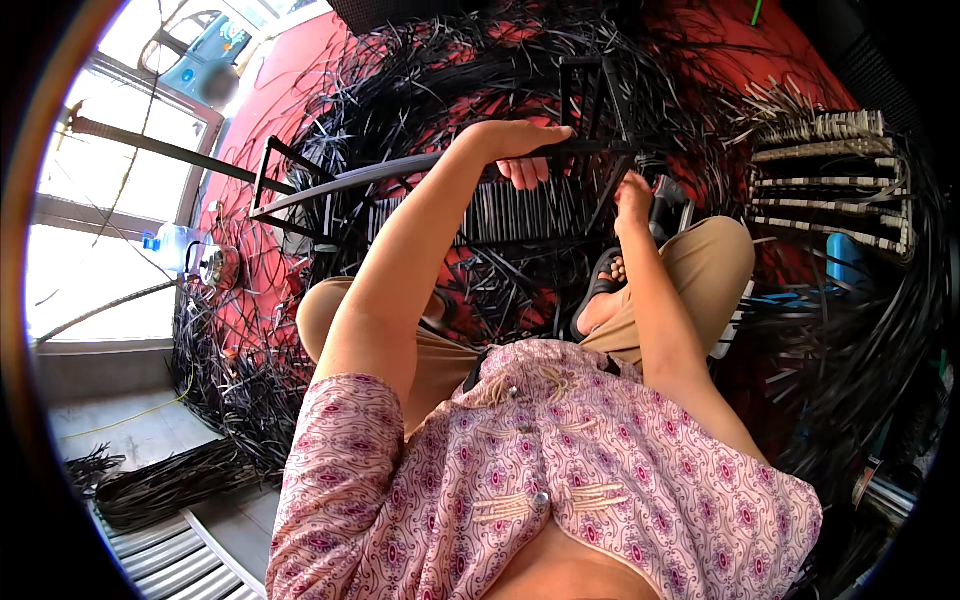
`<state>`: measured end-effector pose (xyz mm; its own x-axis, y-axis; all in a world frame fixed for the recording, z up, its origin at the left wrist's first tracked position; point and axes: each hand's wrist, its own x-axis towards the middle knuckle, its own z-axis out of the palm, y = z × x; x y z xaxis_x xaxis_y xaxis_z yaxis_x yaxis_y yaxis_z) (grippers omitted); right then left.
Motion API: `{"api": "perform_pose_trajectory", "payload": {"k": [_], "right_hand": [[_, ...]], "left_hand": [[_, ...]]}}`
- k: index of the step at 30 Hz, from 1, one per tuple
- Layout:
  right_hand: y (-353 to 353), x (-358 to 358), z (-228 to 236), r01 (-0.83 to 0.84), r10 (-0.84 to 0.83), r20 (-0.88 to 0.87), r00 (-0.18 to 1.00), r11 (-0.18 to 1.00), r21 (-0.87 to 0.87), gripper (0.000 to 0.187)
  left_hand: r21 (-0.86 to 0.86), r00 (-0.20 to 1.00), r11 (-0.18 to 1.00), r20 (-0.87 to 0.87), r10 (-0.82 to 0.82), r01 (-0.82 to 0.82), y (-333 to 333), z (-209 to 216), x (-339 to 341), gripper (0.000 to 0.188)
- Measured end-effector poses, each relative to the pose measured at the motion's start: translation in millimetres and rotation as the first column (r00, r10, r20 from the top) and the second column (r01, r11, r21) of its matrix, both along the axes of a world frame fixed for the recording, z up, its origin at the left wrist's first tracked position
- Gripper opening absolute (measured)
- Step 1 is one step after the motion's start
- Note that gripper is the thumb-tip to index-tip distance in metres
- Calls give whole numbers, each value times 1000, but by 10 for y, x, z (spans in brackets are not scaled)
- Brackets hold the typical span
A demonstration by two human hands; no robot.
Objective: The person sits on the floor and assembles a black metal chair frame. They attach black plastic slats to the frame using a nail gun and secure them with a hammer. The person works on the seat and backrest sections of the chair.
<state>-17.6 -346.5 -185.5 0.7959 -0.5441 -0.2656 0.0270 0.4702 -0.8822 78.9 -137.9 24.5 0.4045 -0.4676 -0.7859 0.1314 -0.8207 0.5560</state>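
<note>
A black metal frame (345,187), like that of a chair, lies across in front of my knees. Flat black strips are wound along its curved bar, and a panel of black strips (515,215) shows below. My left hand (520,150) reaches over the bar, fingers curled beneath it and thumb stretched along the top. By the frame's right end, my right hand (633,200) is closed with the fingertips pinched together. What it pinches is too small to make out. Beside it is a dark grey object (663,205), partly hidden by the hand.
Loose black strips (400,80) lie heaped over the red floor (275,95). At the right stand a light-and-dark woven piece (830,185) and a blue object (845,258). A clear bottle (178,247) is near the window at the left. A slatted metal piece (180,560) sits lower left.
</note>
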Motion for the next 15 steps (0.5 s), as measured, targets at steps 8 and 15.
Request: {"api": "perform_pose_trajectory", "payload": {"k": [8,15], "right_hand": [[331,-40,2122,132,164,289,943,613,-779,27],[394,798,2029,-938,432,-856,285,-59,-342,50]], "left_hand": [[-319,993,940,-23,118,-120,141,-152,59,62],[-634,975,753,-2,224,-174,322,-370,40,37]]}}
